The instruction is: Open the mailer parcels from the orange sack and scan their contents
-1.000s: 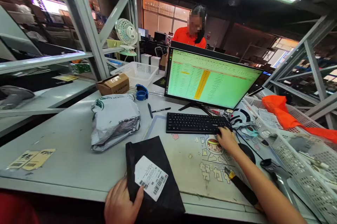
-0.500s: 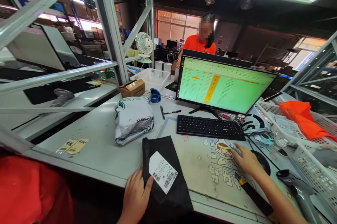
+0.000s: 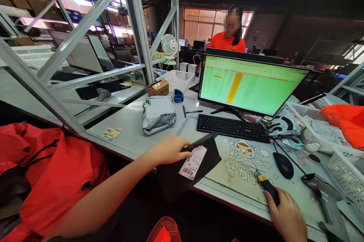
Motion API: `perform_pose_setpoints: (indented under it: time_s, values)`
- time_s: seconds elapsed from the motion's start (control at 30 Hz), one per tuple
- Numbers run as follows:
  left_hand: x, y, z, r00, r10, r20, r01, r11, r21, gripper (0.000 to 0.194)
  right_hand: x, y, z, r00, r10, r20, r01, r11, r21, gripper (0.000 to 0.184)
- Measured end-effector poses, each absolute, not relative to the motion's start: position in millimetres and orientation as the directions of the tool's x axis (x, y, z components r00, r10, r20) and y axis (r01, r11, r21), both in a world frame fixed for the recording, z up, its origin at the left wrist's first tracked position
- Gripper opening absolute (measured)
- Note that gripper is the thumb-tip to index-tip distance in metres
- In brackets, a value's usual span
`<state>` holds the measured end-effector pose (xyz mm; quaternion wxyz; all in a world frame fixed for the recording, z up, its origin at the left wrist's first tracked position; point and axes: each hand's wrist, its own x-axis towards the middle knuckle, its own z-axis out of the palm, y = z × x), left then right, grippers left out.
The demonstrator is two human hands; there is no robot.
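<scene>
My left hand grips the edge of a black mailing bag, thumb on top beside its white barcode label. The bag is tilted and hangs partly over the table's front edge. At the right, my right hand is closed around the black handle of a utility knife with a yellow collar. The knife lies low over the desk mat, its tip pointing away from me. A silver-white plastic parcel rests on the table beyond my left hand.
A keyboard and monitor stand at the back, a mouse and barcode scanner at the right. White baskets line the right edge. A small carton sits behind the parcel. A person in red stands beyond the monitor.
My left hand has lifted and tilted the black mailing bag. My right hand has moved from beside the mouse down to the utility knife and closed on its handle. The view has shifted left.
</scene>
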<state>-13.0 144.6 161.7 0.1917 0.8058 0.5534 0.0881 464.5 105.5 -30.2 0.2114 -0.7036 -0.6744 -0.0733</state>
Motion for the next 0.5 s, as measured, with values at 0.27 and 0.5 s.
perform_pose_setpoints:
  time_s: [0.27,0.5]
  values:
    - [-77,102,90,0.161,0.911,-0.381,0.75,0.138,0.647,0.062,464,101,-29,0.085,0.907,0.411,0.98,-0.003,-0.197,0.064]
    - [-20,6,33,-0.019,0.986,0.165,0.905,-0.053,0.422,0.042,459,100,-23,0.056,0.896,0.441,0.988,0.013,-0.153,0.064]
